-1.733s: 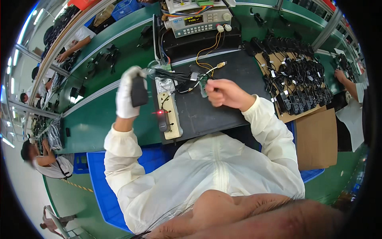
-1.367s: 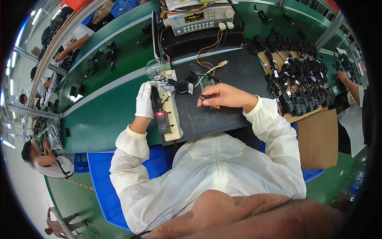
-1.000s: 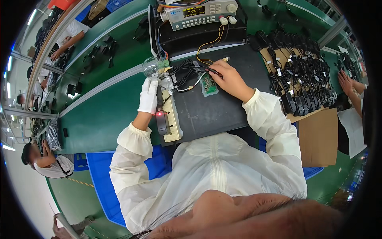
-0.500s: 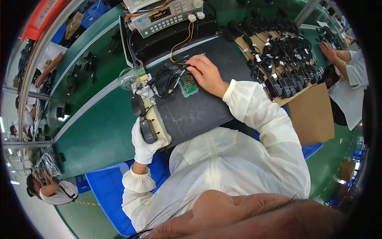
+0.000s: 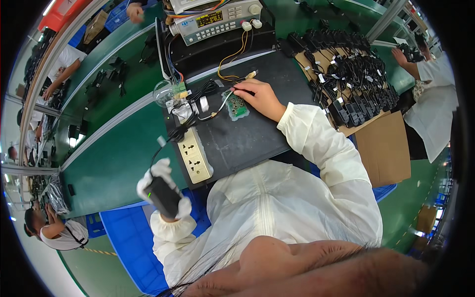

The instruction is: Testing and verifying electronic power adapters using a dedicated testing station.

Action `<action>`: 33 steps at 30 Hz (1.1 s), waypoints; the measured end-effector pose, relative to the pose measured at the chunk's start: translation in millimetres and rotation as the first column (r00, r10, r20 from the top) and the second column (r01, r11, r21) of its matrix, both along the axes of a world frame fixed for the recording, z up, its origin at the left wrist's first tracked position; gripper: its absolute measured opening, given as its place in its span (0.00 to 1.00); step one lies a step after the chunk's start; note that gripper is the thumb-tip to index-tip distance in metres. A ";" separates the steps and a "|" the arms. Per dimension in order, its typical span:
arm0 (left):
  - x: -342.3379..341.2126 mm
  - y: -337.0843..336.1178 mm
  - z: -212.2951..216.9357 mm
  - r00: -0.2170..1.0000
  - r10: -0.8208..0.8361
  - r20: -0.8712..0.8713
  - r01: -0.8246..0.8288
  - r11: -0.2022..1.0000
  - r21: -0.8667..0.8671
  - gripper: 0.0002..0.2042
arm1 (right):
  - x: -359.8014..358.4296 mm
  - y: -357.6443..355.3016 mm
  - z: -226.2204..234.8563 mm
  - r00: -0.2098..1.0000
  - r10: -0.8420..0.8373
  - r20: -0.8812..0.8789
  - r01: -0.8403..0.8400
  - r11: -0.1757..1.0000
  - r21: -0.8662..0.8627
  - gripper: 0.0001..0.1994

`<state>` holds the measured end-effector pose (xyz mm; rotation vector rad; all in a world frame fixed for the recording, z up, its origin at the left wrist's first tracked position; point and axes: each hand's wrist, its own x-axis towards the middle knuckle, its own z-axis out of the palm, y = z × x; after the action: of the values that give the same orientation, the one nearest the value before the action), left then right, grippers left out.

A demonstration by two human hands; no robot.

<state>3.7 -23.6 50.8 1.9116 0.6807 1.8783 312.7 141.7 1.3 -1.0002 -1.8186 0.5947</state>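
Note:
My left hand [image 5: 170,180], in a white glove, grips a black power adapter [image 5: 165,197] beside the near end of a cream power strip [image 5: 197,166]. A thin cord runs from the adapter up to a bundle of black cable [image 5: 183,129] over the strip's far part. My bare right hand [image 5: 260,100] has its thumb and fingers pinched on a light grey cable [image 5: 223,103]. They are at the far edge of a green circuit board [image 5: 237,106] with round metal contacts. The cable's end is hidden by the fingertips.
A bench tester [image 5: 217,22] with a lit screen stands at the back, yellow wires running down from it. A clear glass bulb [image 5: 163,94] stands left of the mat. Several black adapters [image 5: 354,79] cover cardboard at right. Blue crates [image 5: 128,242] sit below. Co-workers are on both sides.
My left hand has lifted the adapter off the power strip and drawn it left and nearer. Two adapters on the strip no longer show there. The tester's screen has changed; my right hand barely moved.

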 end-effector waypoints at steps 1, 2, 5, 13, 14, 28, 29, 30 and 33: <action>-8.1 0.2 5.5 1.000 -0.004 -0.001 0.004 1.000 0.000 0.47 | 1.4 -3.0 2.8 0.998 0.009 0.064 -0.011 1.000 0.023 0.10; -21.0 0.8 10.5 0.994 -0.099 0.044 0.094 0.991 0.095 0.47 | 3.3 -5.4 4.3 0.992 0.016 0.127 -0.022 0.999 0.047 0.10; -29.5 -5.1 34.5 0.954 -0.284 0.094 0.244 0.921 0.304 0.47 | 6.0 -0.7 6.4 0.993 0.036 0.108 -0.036 0.999 -0.004 0.09; 44.8 -5.8 21.4 0.990 0.124 -0.069 -0.113 0.982 0.151 0.44 | -5.5 -89.8 65.9 0.919 0.314 -0.238 -0.375 0.881 -0.288 0.10; 52.1 -3.4 12.8 0.986 0.105 -0.131 -0.086 0.986 0.140 0.47 | -8.6 -104.6 78.3 0.792 0.536 -0.293 -0.611 0.680 -0.405 0.12; -5.5 -4.8 -15.3 0.752 0.347 -0.560 -0.393 0.919 0.042 0.47 | 75.6 -23.8 130.5 0.587 -0.093 -0.804 -0.134 0.969 -0.210 0.21; -23.9 1.7 -22.3 0.740 0.414 -0.530 -0.495 0.869 -0.012 0.44 | 98.8 13.9 134.7 0.596 -0.110 -0.795 -0.031 0.987 -0.159 0.23; -44.6 9.3 -32.7 0.714 0.488 -0.501 -0.595 0.801 -0.068 0.42 | 119.2 54.5 133.2 0.695 -0.181 -0.695 0.094 0.982 -0.162 0.25; -111.4 51.4 -59.0 0.563 0.585 -0.583 -0.791 0.586 -0.176 0.34 | 187.2 162.6 114.3 0.869 -0.494 -0.021 0.489 0.865 -0.116 0.28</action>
<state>-107.7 27.8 -8.2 1.9244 2.1251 1.3766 499.9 304.3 115.6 -1.4481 -1.4134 0.3953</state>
